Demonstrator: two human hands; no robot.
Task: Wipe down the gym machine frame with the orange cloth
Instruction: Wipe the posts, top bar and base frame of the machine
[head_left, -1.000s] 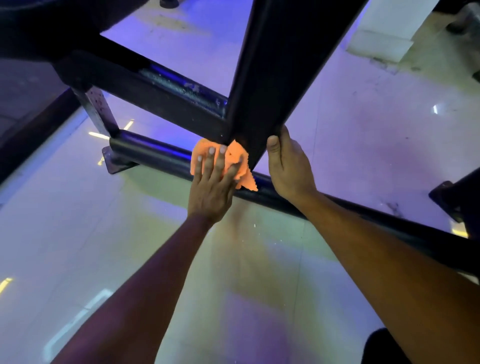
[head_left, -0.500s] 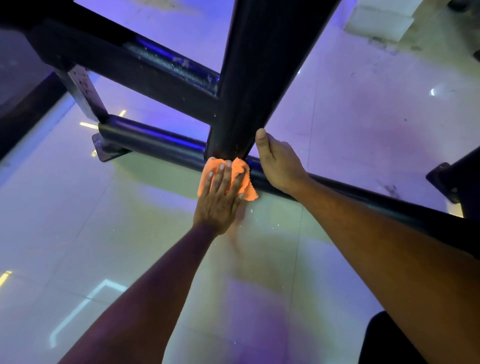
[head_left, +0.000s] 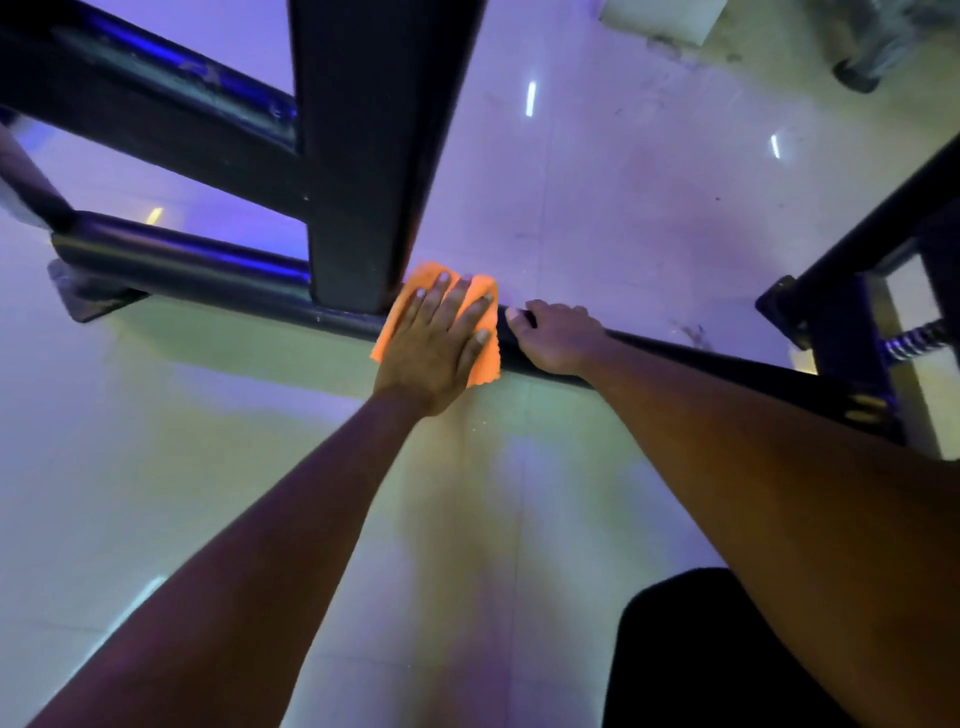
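The black gym machine frame (head_left: 363, 156) has a thick upright post meeting a low round floor tube (head_left: 208, 275) that runs from left to right. My left hand (head_left: 439, 343) lies flat with straight fingers on the orange cloth (head_left: 421, 278), pressing it onto the tube just right of the post's foot. My right hand (head_left: 556, 338) grips the same tube a little further right, fingers curled over its top.
A second black frame part with a foot plate and a coiled spring (head_left: 914, 340) stands at the right. A foot plate (head_left: 88, 299) ends the tube at left. Glossy pale tiles (head_left: 260, 467) lie in front; a dark shape (head_left: 701, 649) sits at bottom right.
My left hand has slid the cloth rightward from the post's front face onto the floor tube. My right hand has left the post and now grips the tube.
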